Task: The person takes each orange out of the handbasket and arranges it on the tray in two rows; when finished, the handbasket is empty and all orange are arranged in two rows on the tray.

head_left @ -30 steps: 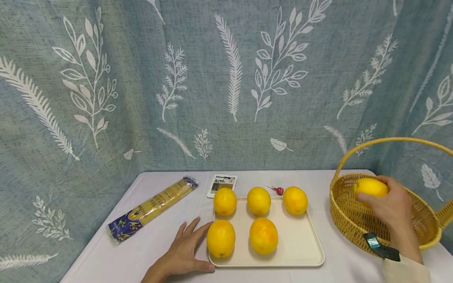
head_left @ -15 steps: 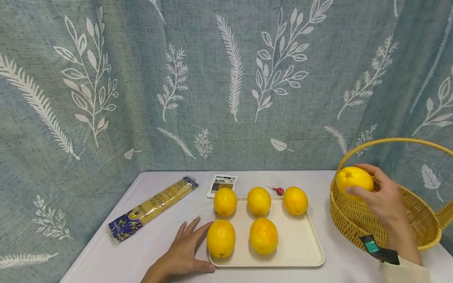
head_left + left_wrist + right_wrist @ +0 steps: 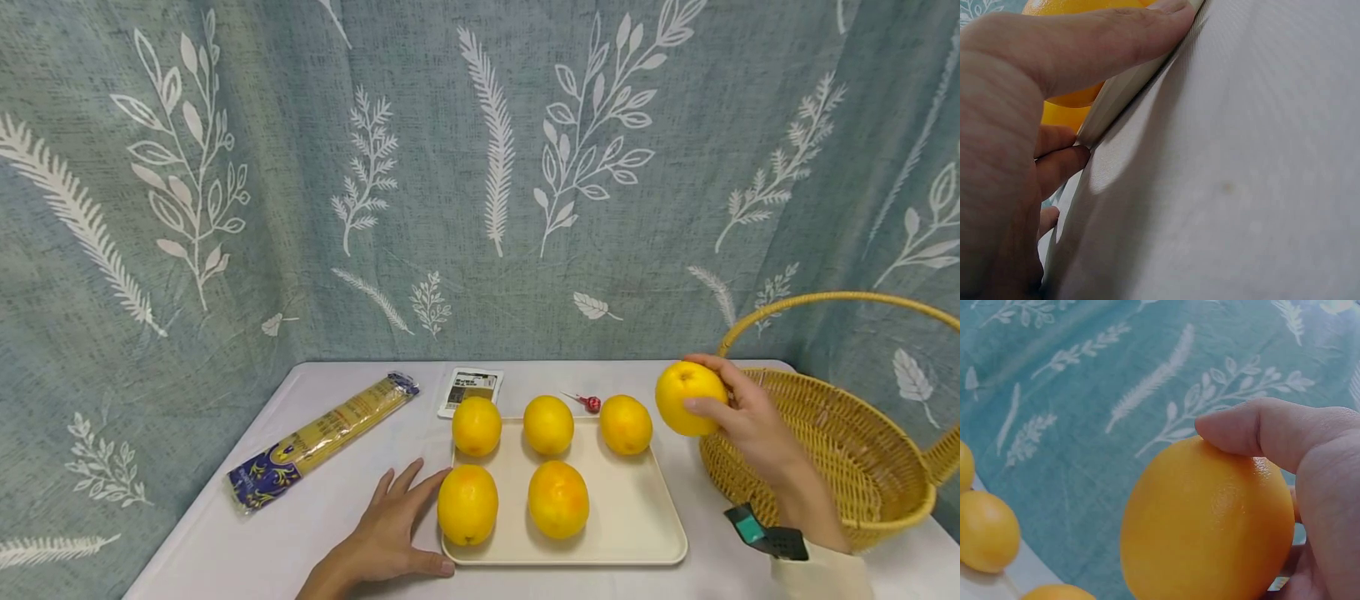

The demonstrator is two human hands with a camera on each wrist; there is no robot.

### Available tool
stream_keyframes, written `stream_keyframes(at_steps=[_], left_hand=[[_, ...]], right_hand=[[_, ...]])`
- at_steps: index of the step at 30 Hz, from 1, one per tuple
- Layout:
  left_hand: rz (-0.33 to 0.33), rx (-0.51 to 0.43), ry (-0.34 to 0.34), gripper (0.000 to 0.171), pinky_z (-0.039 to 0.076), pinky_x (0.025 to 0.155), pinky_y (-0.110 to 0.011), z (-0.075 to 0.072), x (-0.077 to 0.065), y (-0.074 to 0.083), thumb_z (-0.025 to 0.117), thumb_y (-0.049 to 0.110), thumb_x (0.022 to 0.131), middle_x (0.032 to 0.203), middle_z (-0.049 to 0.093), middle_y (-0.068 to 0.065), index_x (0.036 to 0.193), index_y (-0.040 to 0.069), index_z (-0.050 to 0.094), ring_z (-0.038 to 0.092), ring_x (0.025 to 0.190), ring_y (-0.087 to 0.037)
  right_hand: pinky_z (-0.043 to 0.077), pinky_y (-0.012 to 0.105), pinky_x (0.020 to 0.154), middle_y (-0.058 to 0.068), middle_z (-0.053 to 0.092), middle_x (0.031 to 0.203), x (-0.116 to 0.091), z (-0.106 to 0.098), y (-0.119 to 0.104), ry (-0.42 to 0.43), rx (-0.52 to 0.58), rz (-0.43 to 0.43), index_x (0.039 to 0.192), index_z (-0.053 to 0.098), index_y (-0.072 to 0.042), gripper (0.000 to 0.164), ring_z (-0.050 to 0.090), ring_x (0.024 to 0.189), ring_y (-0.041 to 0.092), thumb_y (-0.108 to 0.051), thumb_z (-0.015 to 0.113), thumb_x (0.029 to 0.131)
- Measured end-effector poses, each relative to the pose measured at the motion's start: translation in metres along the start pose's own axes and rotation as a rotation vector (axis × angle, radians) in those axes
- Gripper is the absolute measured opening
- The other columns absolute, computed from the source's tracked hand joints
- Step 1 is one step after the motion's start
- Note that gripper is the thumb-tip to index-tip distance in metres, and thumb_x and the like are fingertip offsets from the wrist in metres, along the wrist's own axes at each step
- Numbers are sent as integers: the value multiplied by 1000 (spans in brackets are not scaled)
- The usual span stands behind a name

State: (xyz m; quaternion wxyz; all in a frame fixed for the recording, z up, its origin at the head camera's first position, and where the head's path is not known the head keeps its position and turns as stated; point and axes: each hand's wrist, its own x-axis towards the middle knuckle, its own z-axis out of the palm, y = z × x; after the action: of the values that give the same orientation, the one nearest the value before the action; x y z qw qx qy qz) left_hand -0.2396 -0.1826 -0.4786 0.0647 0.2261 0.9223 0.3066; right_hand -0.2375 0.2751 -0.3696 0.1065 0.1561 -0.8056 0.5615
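My right hand (image 3: 753, 425) grips an orange (image 3: 690, 398) in the air between the tray and the basket. In the right wrist view the thumb (image 3: 1235, 428) lies over the top of this orange (image 3: 1204, 525), and the other fingers are mostly hidden behind it. A cream tray (image 3: 630, 517) bears several more oranges, in a back row and a front row; one of them (image 3: 558, 500) sits front middle. My left hand (image 3: 386, 529) rests at the tray's left side, fingers spread. Its thumb (image 3: 1116, 47) touches the tray rim (image 3: 1110, 106) in the left wrist view.
A wicker basket (image 3: 825, 425) with a tall arched handle stands at the right. To the left lies a pack of noodles (image 3: 322, 442). Behind the tray are a small white packet (image 3: 472, 390) and a red lollipop (image 3: 591, 404). A patterned curtain (image 3: 450, 167) encloses the table.
My right hand has lifted the orange out of the basket and carried it left, towards the tray's back right corner. The left hand has stayed at the tray's side.
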Motion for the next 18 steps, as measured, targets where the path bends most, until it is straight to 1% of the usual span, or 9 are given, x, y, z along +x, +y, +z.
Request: stream_keyframes(at_steps=[3,5,10,13,15,18], left_hand=[[2,7,1,115,-6,121,-67,0,0,0,86,68,61,160,39,-17,155,17,42,16,153,-46],[2,12,1,115,-6,122,-66,0,0,0,86,69,62,159,40,-16,155,17,42,16,153,-45],[1,16,3,115,-5,122,-66,-1,0,0,86,69,61,159,42,-16,154,17,43,17,153,-45],[5,18,6,115,-5,122,-66,-1,-1,-1,86,69,61,158,42,-16,154,16,43,17,152,-46],[9,19,9,115,-5,122,-65,0,-1,-1,86,69,61,158,43,-16,154,16,43,18,152,-46],[11,19,10,115,-5,122,-65,0,-1,-2,86,68,60,158,43,-16,154,16,43,18,152,-45]], right_hand=[[60,24,80,-1,55,124,1,7,0,-29,16,37,145,43,-3,46,64,98,13,-11,59,102],[61,25,81,5,55,124,2,12,1,-57,22,54,142,43,3,46,65,98,13,-10,61,101],[61,28,82,20,56,126,5,25,8,-144,10,116,137,47,6,46,65,99,19,-13,65,99],[60,30,80,21,58,126,6,31,13,-208,33,193,139,46,5,49,63,99,22,-18,64,99],[59,32,79,20,59,125,6,34,16,-249,62,252,140,44,5,52,62,99,23,-21,64,100],[59,34,78,18,60,123,6,36,21,-289,81,317,142,43,5,54,62,99,22,-23,62,100]])
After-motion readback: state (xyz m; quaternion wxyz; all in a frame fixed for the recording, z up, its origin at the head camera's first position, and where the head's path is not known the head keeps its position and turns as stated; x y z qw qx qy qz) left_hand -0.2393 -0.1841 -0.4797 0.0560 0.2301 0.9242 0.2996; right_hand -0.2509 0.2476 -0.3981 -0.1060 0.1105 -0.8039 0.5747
